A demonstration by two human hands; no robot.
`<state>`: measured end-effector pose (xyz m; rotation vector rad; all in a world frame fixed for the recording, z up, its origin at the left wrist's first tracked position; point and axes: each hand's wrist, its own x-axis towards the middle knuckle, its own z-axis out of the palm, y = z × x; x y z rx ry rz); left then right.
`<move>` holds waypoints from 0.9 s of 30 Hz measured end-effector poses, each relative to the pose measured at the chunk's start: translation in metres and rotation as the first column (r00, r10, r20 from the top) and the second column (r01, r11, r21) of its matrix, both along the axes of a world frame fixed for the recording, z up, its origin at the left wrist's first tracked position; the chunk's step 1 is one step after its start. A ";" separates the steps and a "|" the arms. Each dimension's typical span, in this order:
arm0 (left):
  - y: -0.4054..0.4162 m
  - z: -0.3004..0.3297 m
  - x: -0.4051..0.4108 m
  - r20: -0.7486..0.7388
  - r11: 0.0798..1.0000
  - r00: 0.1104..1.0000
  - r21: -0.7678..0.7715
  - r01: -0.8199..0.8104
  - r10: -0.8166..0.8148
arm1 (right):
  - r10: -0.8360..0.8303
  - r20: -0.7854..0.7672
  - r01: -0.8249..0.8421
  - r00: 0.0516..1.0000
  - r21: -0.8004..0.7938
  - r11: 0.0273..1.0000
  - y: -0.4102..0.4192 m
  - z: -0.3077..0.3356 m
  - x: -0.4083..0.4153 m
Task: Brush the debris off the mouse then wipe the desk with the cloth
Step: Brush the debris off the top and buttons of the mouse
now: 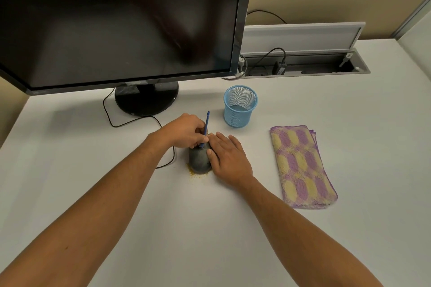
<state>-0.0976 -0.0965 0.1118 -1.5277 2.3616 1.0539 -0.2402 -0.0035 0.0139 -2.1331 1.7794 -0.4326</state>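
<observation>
Brushing is the step you are in, by the look of it: your left hand [186,131] pinches the thin blue plastic brush [205,130] by its handle, bristle end down on the top of the dark grey rounded computer mouse [199,161], while your right hand [227,157] lies flat against the mouse's right side with fingers together, steadying it and gripping nothing. The mouse sits on the white desk [210,228] in front of the black monitor stand [146,98], its black cable [130,122] looping off to the left. Fine yellowish debris [196,173] lies on the desk along the mouse's near edge, so some has likely come off already, though you cannot tell how much is left on the top under your hands. Wiping has not begun: the folded purple-and-yellow terry cloth [302,165] rests untouched, well to the right of the mouse. The light blue mesh pen cup [240,109] stands upright just beyond your hands and appears empty; the brush probably belongs there.
</observation>
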 end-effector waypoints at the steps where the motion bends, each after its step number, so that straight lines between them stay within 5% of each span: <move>1: 0.001 0.002 0.000 0.014 1.000 1.000 0.017 0.023 -0.023 | 0.002 0.000 -0.002 1.000 0.004 1.000 0.000 0.001 0.000; 9: 0.005 0.011 0.010 0.075 0.989 0.991 0.105 0.102 -0.110 | -0.010 0.020 0.010 1.000 -0.009 1.000 0.001 0.000 0.000; 17: 0.014 -0.005 0.023 -0.217 0.957 0.937 -0.041 -0.288 0.273 | -0.013 0.026 0.013 1.000 -0.001 1.000 0.001 0.001 0.001; 27: 0.025 -0.010 0.028 -0.231 0.954 0.940 0.223 -0.198 0.249 | -0.006 0.015 0.006 1.000 -0.009 1.000 0.001 0.000 0.000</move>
